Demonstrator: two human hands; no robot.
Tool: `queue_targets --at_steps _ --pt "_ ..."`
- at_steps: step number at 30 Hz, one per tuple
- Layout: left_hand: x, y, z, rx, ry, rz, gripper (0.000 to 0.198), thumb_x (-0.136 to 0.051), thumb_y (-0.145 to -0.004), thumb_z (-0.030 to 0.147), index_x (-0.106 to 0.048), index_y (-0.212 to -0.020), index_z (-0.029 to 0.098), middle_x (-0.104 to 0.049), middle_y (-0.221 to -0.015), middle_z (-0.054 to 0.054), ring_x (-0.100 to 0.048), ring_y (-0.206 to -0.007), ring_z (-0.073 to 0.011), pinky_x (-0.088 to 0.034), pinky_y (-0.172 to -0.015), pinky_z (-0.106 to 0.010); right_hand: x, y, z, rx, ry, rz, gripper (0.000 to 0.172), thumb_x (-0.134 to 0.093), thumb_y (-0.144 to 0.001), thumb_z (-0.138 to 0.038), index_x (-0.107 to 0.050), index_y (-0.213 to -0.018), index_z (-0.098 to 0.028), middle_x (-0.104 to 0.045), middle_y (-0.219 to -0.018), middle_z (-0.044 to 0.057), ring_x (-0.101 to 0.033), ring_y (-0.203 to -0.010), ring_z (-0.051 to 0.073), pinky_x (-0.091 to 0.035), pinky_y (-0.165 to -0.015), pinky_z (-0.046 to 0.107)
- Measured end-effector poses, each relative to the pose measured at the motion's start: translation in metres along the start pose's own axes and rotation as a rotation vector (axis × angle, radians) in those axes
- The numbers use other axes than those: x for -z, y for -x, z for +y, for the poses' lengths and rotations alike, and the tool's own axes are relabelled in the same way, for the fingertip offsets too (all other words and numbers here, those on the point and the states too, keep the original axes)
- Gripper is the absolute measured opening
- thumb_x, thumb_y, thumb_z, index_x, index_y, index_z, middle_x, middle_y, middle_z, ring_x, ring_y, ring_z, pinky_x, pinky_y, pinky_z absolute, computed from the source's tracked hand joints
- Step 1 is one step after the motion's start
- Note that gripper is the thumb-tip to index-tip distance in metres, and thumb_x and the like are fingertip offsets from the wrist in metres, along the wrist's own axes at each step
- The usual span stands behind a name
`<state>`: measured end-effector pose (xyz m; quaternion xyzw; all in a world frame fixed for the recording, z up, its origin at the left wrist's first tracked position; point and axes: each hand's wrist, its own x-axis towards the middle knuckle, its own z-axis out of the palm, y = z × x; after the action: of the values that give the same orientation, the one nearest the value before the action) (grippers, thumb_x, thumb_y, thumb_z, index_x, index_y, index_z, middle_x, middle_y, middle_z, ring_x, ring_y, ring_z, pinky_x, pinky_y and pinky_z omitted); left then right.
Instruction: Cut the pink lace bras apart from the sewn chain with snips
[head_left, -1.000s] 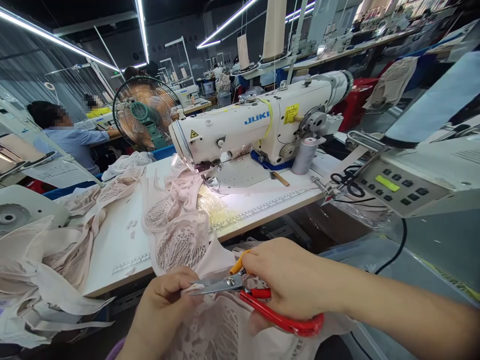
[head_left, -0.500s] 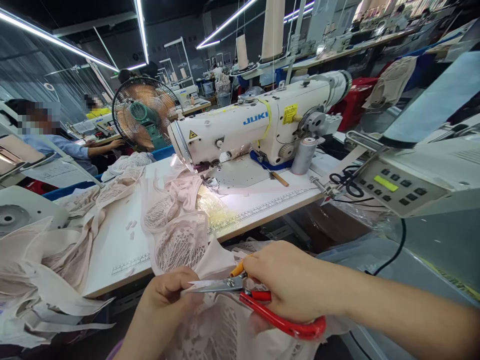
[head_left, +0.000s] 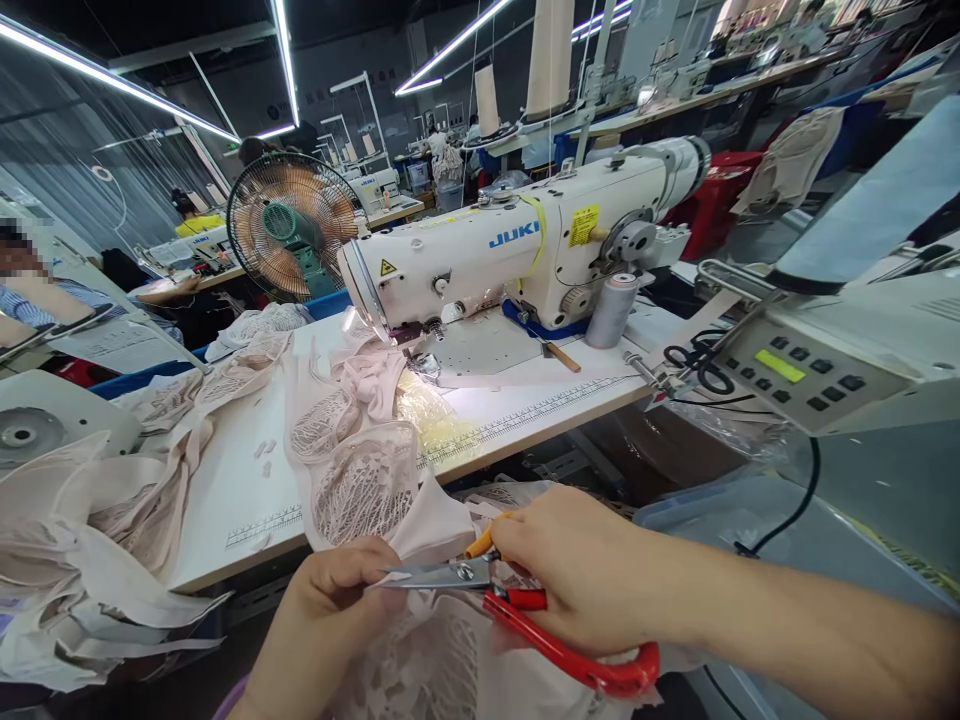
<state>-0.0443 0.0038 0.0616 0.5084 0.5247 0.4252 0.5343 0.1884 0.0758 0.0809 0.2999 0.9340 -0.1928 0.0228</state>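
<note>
My right hand (head_left: 577, 560) grips a pair of scissors (head_left: 439, 576) with one red and one orange handle loop. Its blades point left, their tips at the fingers of my left hand (head_left: 337, 600). Between thumb and forefinger, that hand pinches the edge of a pale pink lace bra (head_left: 442, 650), which hangs below both hands. The exact spot at the blade tips is partly hidden by my fingers. Just beyond, more joined bra pieces (head_left: 364, 480) drape over the table edge and run back towards the needle of a white sewing machine (head_left: 465, 260).
On the white table (head_left: 232, 470) are printed rulers, fabric scraps and a wooden-handled tool (head_left: 562, 356). A grey thread cone (head_left: 613, 310) stands by the machine. Bra pieces pile up at left (head_left: 67, 560). A control box (head_left: 817, 370) juts in at right. Behind are a fan (head_left: 289, 225) and a co-worker.
The scissor blades look closer together than before, still at my left fingertips. Both hands have barely shifted. The co-worker at left has leaned further left, and the view has moved slightly.
</note>
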Motion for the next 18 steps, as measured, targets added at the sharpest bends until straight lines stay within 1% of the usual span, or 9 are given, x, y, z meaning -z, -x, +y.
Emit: queue_targets --at_steps 7,11,15,18 --pt "-0.0032 -0.0034 0.0012 0.015 0.026 0.008 0.024 -0.075 -0.070 0.036 -0.070 -0.057 0.016 -0.056 -0.063 -0.001 -0.046 -0.056 -0.0095 -0.034 -0.054 -0.021 -0.0040 0.0006 -0.0003 -0.005 -0.014 -0.009 0.029 -0.053 -0.077 -0.045 -0.059 -0.073 -0.017 -0.066 -0.066 0.006 -0.056 -0.053 0.019 -0.020 -0.045 0.027" --pt "-0.0050 -0.0024 0.0027 0.038 0.055 0.062 0.025 -0.077 -0.067 0.036 -0.069 -0.055 0.015 -0.057 -0.063 -0.002 -0.046 -0.055 -0.0099 -0.033 -0.053 -0.021 -0.0056 0.0007 -0.0027 -0.033 -0.012 -0.022 0.026 -0.052 -0.077 -0.041 -0.061 -0.076 -0.016 -0.066 -0.066 0.006 -0.057 -0.052 0.020 -0.019 -0.045 0.028" --pt "-0.0040 -0.0014 0.0001 0.012 0.076 0.055 0.024 -0.077 -0.068 0.034 -0.069 -0.055 0.016 -0.058 -0.063 -0.002 -0.048 -0.055 -0.0105 -0.033 -0.053 -0.021 -0.0086 0.0003 -0.0041 -0.015 -0.009 0.003 0.021 -0.052 -0.076 -0.035 -0.061 -0.079 -0.016 -0.066 -0.069 0.005 -0.057 -0.054 0.020 -0.018 -0.046 0.028" --pt "-0.0040 -0.0012 0.0000 -0.007 0.078 0.060 0.023 -0.076 -0.068 0.034 -0.069 -0.055 0.016 -0.058 -0.063 -0.002 -0.048 -0.055 -0.0108 -0.034 -0.054 -0.022 -0.0103 -0.0013 -0.0040 -0.015 -0.004 -0.003 0.019 -0.052 -0.076 -0.033 -0.061 -0.079 -0.017 -0.066 -0.072 0.005 -0.057 -0.057 0.020 -0.019 -0.047 0.028"
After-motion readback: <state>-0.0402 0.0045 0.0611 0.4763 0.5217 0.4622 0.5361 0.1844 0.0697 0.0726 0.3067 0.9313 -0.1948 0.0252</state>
